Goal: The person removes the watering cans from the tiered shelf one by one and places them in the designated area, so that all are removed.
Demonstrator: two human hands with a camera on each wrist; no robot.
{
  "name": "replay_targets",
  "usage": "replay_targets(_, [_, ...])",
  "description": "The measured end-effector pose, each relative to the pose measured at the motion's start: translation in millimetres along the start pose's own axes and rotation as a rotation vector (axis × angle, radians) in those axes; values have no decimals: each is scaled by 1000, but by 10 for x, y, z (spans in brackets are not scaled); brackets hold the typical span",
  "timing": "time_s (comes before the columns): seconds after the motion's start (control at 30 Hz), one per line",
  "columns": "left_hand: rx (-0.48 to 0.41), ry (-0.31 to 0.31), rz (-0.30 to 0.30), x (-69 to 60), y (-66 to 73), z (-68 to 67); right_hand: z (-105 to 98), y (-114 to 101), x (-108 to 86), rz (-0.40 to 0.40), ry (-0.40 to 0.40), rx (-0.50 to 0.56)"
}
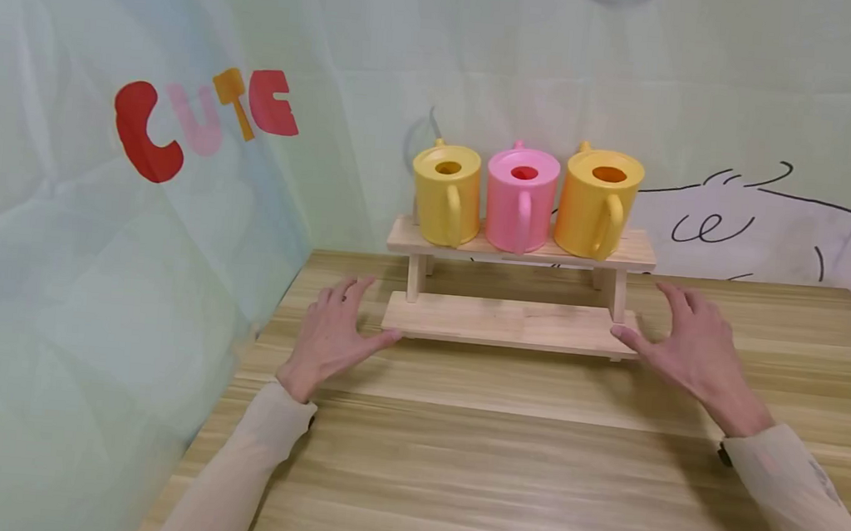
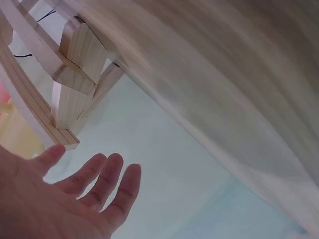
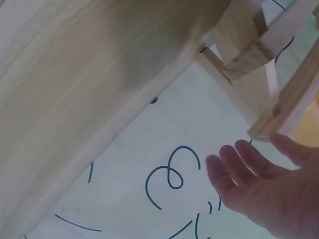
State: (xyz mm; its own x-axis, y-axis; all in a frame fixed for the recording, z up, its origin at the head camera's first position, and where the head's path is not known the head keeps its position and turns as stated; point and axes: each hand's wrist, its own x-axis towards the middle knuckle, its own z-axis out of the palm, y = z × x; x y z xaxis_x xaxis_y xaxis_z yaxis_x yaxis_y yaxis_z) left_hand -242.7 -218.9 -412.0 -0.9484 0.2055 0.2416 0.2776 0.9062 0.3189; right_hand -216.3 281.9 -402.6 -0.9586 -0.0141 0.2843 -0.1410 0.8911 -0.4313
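Observation:
A two-tier wooden stand [image 1: 511, 322] is at the back of the table. Three mug-like cups line its upper tier: a yellow cup [image 1: 434, 204] on the left, a pink cup [image 1: 503, 209] in the middle and an orange-yellow cup [image 1: 580, 211] on the right. Each has a round hole in its top and a handle facing me. My left hand [image 1: 330, 333] is spread by the lower tier's left end, thumb close to its front corner. At the right end, my right hand [image 1: 699, 358] is likewise spread, thumb by that corner. Whether either thumb touches the wood, I cannot tell.
The wood-grain table [image 1: 469, 469] stretches toward me in front of the stand. Behind it hangs a pale cloth [image 1: 379, 87] with a line drawing at right. Red, pink and orange letters [image 1: 273, 103] mark the cloth at left.

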Motion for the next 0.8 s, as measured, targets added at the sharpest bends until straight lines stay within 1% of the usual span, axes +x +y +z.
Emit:
replay_targets(0.07, [-34,27,-4,7,5,7,-20,-40,-12,16,35,60])
replay_targets(0.13, [-79,42,-22,14,14,9,-41,-77,-25,33,68,117])
replay_targets(0.27, [-200,35,-96,28,43,-8,-85,-161,-41,59,146,212])
replay_targets(0.43, [-353,22,-197,46,74,-28,-132,-278,-40,68,239,284])
replay_targets(0.6, [-488,29,-266,73,95,-24,-173,-411,-13,91,275,341])
replay_targets(0.7, [-529,32,-292,96,111,-9,-200,-500,13,104,287,377])
replay_targets(0.8, [-569,16,-329,117,130,14,-222,-586,52,118,289,396])
